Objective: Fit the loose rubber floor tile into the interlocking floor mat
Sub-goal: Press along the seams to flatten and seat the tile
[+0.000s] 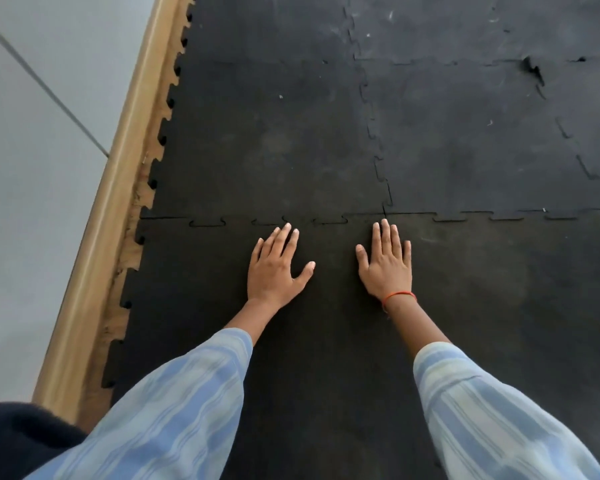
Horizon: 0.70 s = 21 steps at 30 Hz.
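Note:
A black rubber floor tile [194, 292] lies flat at the near left of the black interlocking floor mat [274, 133]. Its toothed far edge meets the neighbouring tile along a seam [267, 221] where thin gaps show around the tabs. My left hand [274, 268] rests palm down on the tile, fingertips just short of that seam. My right hand [387, 261] is also flat and palm down, its fingertips near the corner where the seams cross. Both hands have spread fingers and hold nothing.
A wooden skirting strip [118, 188] runs along the mat's jagged left edge, with a grey wall [32, 150] beyond it. A torn notch [534, 69] shows in a seam at the far right. Dark cloth [18, 441] sits at the bottom left.

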Motion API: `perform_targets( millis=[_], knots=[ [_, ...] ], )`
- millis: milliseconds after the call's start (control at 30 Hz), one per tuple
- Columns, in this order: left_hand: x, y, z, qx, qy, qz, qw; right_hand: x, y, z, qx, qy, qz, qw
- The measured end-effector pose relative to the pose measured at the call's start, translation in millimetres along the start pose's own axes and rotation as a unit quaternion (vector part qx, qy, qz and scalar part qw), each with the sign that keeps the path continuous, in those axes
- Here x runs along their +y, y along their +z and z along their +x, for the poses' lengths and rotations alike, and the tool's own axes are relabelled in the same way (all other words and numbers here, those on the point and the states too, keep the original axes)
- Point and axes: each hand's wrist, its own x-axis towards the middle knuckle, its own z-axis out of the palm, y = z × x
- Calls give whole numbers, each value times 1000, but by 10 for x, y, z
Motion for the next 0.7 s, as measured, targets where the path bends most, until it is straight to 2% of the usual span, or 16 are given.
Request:
perform_targets(
  millis=[167, 267, 300, 367, 467, 533, 700],
  knots=[
    [-85, -103, 213, -76, 26, 21, 997, -106, -218, 314, -99, 0, -8, 995],
    [-122, -159, 221, -85, 37, -3, 996, -198, -260, 315, -132, 10, -10, 991],
    [-186, -174, 197, -71, 23, -18, 997, -253, -247, 291, -136, 5, -16, 991],
    [-392, -204, 126, -11, -64, -58, 996, -396, -189, 223, -128, -23, -27, 991],
    [-705, -240, 79, 45, -175, -52, 982, -697, -55, 99, -105, -99, -39, 989],
    [-786, -243, 118, 43, -194, -39, 979, -886, 33, 37, -97, -126, -46, 986],
    [-818, -230, 167, 15, -206, -32, 978, -1094, -31, 163, -126, -103, -49, 986]
  ],
)
